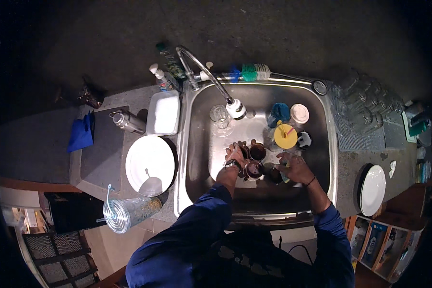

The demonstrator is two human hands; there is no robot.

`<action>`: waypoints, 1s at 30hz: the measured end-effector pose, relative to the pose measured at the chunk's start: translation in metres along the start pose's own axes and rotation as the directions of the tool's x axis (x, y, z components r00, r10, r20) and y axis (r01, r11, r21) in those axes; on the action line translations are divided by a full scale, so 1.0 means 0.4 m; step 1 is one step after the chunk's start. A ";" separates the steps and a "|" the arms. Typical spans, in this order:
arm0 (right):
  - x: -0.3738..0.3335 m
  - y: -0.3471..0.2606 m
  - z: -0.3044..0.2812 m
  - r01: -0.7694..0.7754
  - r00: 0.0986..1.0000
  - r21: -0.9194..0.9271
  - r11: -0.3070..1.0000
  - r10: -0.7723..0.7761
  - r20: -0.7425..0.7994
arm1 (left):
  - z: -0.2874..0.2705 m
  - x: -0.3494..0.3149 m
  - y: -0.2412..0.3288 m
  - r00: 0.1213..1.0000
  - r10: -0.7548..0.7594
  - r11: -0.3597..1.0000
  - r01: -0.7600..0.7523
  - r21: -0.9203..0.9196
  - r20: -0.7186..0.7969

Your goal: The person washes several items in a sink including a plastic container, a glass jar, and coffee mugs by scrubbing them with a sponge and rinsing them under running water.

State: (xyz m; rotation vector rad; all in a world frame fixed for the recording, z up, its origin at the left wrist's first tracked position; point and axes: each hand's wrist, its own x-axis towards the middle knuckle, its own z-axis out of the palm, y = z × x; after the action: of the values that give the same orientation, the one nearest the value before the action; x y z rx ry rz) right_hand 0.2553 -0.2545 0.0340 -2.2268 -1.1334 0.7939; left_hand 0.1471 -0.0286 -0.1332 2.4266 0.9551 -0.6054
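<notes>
Several brown mugs stand close together in the sink, among them one mug (258,151) at the back and one mug (253,169) nearer me. My left hand (234,157) is closed at the left side of the group, its fingers over the rim of a brown mug partly hidden beneath them. To the right, my right hand (297,169) is closed with its fingertips pointing left, beside a dark cup (275,175). A small greenish-yellow thing shows under those fingers, too covered to name.
A flexible faucet (236,109) hangs over the steel sink (193,144). Clear glasses (219,115), a yellow-lidded cup (285,136), a blue cup (279,114) and a pinkish-white container (299,114) stand inside. White plates (144,156) lie left; upturned glasses (365,103) crowd the right counter.
</notes>
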 end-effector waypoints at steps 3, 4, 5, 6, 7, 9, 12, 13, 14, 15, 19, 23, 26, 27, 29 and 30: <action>0.074 -0.096 -0.043 0.165 0.968 -0.022 0.986 -0.166 -0.186 | 0.059 0.060 -0.040 0.996 0.085 0.995 -0.085 -0.051 -0.005; 0.117 -0.131 -0.064 0.253 0.933 0.007 0.967 -0.243 -0.266 | 0.090 0.081 -0.054 0.990 0.137 0.988 -0.139 -0.064 -0.034; 0.166 -0.168 -0.098 0.233 0.945 0.005 0.972 -0.225 -0.236 | 0.101 0.092 -0.065 0.979 0.192 0.978 -0.196 -0.074 -0.062; 0.224 -0.133 -0.097 0.263 0.880 -0.143 0.954 -0.298 -0.370 | 0.020 0.030 -0.031 0.963 0.265 0.960 -0.268 -0.087 -0.039; 0.305 -0.155 -0.122 0.347 0.824 -0.174 0.922 -0.388 -0.413 | 0.020 0.033 -0.051 0.982 0.185 0.971 -0.190 -0.148 -0.048; 0.452 -0.289 -0.195 0.395 0.806 -0.148 0.906 -0.420 -0.416 | 0.055 0.066 -0.099 0.999 0.018 0.960 -0.031 -0.278 -0.050; 0.639 -0.377 -0.235 0.481 0.750 -0.248 0.841 -0.541 -0.380 | -0.010 0.062 -0.104 0.972 0.069 0.883 -0.164 -0.440 -0.225; 0.690 -0.395 -0.220 0.432 0.807 -0.265 0.862 -0.501 -0.313 | -0.053 0.049 -0.114 0.953 0.078 0.816 -0.230 -0.530 -0.293; 0.732 -0.412 -0.207 0.381 0.857 -0.286 0.879 -0.452 -0.248 | -0.097 0.029 -0.114 0.844 0.075 0.714 -0.418 -0.561 -0.532; 0.769 -0.405 -0.203 0.315 0.905 -0.306 0.898 -0.382 -0.187 | -0.235 -0.069 -0.056 0.863 -0.186 0.756 -0.180 -0.629 -0.470; 0.787 -0.461 -0.182 0.389 0.911 -0.317 0.865 -0.413 -0.008 | -0.456 -0.235 -0.040 0.712 -0.032 0.366 -0.645 -0.671 -0.701; 0.724 -0.331 -0.167 0.532 0.800 -0.262 0.805 -0.579 -0.157 | -0.516 -0.273 0.049 0.708 0.130 0.522 -0.644 -0.559 -0.694; 0.629 -0.292 -0.158 0.487 0.797 -0.135 0.863 -0.502 -0.336 | -0.498 -0.209 0.065 0.658 0.070 0.559 -0.648 -0.517 -0.749; 0.567 -0.282 -0.154 0.439 0.807 -0.089 0.894 -0.436 -0.398 | -0.500 -0.196 0.072 0.662 0.050 0.570 -0.634 -0.523 -0.748; 0.435 -0.260 -0.154 0.357 0.868 0.012 0.934 -0.327 -0.373 | -0.498 -0.182 0.079 0.670 0.005 0.593 -0.600 -0.537 -0.743; 0.379 -0.223 -0.136 0.426 0.810 -0.022 0.904 -0.392 -0.436 | -0.504 -0.190 0.083 0.663 0.022 0.657 -0.574 -0.489 -0.749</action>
State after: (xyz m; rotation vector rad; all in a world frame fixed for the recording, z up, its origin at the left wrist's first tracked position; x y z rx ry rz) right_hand 0.3181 -0.0913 0.0910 -1.8582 -1.2617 0.1437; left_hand 0.1668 0.0236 0.0776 1.9728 0.7423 0.7822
